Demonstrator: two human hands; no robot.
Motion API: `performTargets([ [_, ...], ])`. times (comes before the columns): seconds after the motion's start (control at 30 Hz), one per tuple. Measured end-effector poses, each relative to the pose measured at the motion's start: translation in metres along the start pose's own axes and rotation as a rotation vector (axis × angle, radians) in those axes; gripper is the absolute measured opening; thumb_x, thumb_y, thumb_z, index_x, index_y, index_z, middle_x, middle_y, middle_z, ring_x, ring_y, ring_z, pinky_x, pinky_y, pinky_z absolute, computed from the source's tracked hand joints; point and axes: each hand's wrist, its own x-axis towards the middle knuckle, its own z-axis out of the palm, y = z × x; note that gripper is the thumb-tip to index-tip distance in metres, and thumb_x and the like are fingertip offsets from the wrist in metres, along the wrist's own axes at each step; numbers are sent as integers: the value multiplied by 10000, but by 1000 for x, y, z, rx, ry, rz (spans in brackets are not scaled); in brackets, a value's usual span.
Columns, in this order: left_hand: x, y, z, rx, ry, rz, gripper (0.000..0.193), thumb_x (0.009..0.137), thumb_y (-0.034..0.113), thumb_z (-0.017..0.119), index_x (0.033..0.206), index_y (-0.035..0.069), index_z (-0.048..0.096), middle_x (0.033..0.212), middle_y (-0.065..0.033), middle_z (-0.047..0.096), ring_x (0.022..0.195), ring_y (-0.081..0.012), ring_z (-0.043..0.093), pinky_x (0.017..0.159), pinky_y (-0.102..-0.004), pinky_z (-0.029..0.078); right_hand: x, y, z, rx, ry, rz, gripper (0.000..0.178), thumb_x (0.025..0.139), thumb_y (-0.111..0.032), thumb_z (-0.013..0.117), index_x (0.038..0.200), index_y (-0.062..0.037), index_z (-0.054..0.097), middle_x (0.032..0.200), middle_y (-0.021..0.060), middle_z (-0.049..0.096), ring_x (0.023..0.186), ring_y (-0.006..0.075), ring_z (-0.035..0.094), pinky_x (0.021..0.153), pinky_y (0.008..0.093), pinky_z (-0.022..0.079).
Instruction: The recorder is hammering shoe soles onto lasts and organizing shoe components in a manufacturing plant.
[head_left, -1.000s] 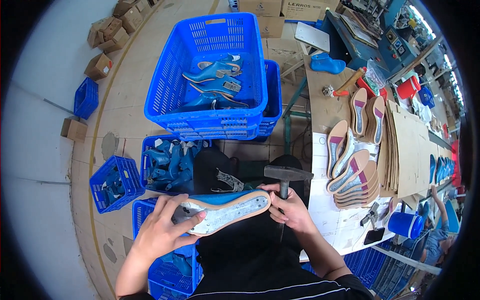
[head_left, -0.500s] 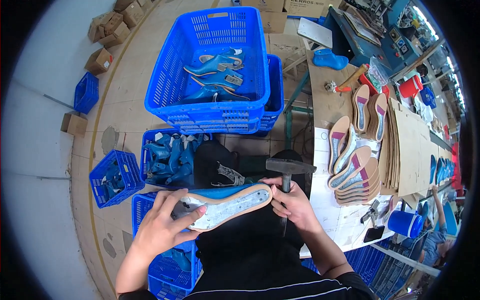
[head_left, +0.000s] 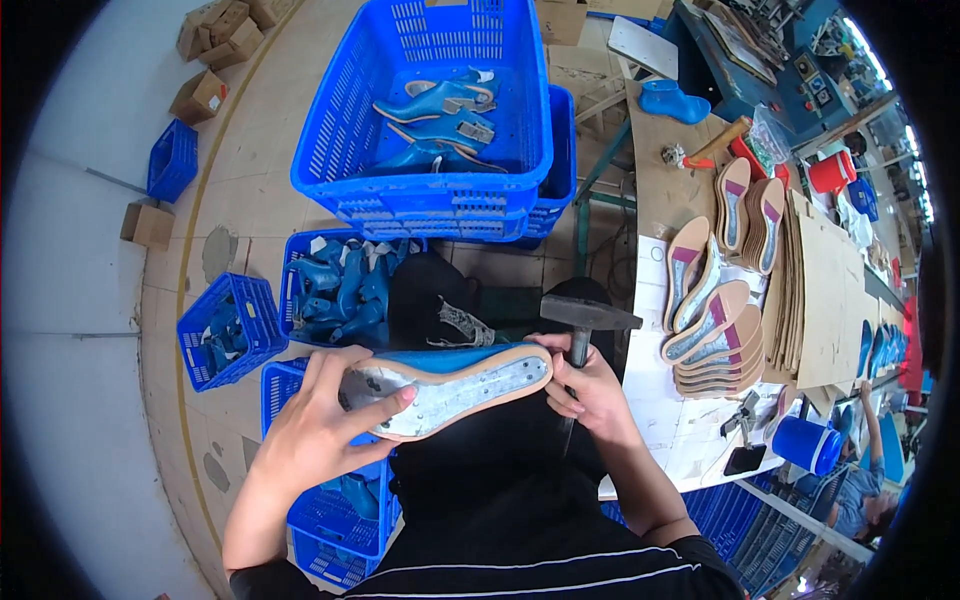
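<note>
A blue shoe last (head_left: 450,360) lies on its side over my lap, its sole turned toward me. Against that sole sits a tan-edged insole (head_left: 465,396) with a grey, dotted face. My left hand (head_left: 335,408) grips the broad end, thumb pressed on the insole's face. At the narrow end on the right, my right hand (head_left: 585,385) touches the insole's tip with its fingers while also holding a hammer (head_left: 590,314). The hammer's dark head points up above the hand; part of its handle is hidden behind the fingers.
Ahead is a big blue crate (head_left: 425,190) with several lasts inside. Another crate of lasts (head_left: 345,290) stands left of my knee. To my right, a worktable (head_left: 650,440) carries insole stacks (head_left: 715,370), cardboard sheets (head_left: 825,290), a blue last (head_left: 673,102) and a blue jug (head_left: 806,446).
The view has shifted slightly, so the crates appear higher. Both hands still hold the last and insole, and the hammer stays in my right hand.
</note>
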Motion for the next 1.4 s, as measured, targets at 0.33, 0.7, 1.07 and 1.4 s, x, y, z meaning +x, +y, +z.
performTargets([
  [0.33, -2, 3, -3, 12, -58, -30, 687, 670, 155, 985, 1304, 322, 784, 1392, -137, 546, 1253, -346, 581, 898, -432, 637, -4, 5, 5, -113, 80, -110, 426, 1105, -310, 634, 1364, 28, 614, 1107, 91, 726, 478, 25, 400, 431, 202, 334],
  [0.7, -7, 9, 2, 37, -32, 8, 705, 628, 112, 974, 1293, 246, 785, 1506, -154, 527, 1196, -356, 566, 853, -416, 643, -109, -50, 62, -1636, 368, -680, 301, 1047, -157, 648, 1307, -19, 583, 843, 107, 687, 660, 305, 701, 667, 371, 543],
  [1.07, -15, 9, 5, -9, -23, -16, 629, 713, 102, 941, 1312, 193, 775, 1502, -171, 552, 1239, -355, 539, 910, -406, 628, -81, -47, 109, -1448, 195, -61, 273, 1126, -283, 562, 1216, -27, 587, 642, 171, 633, 570, 375, 674, 541, 435, 490],
  [1.4, -17, 5, 12, -56, 37, -63, 636, 651, 99, 963, 1248, 253, 807, 1491, -130, 586, 1192, -356, 571, 913, -425, 614, -90, -56, 102, -1576, 252, -142, 259, 1088, -249, 631, 1163, -11, 699, 762, 179, 711, 699, 386, 716, 644, 446, 536],
])
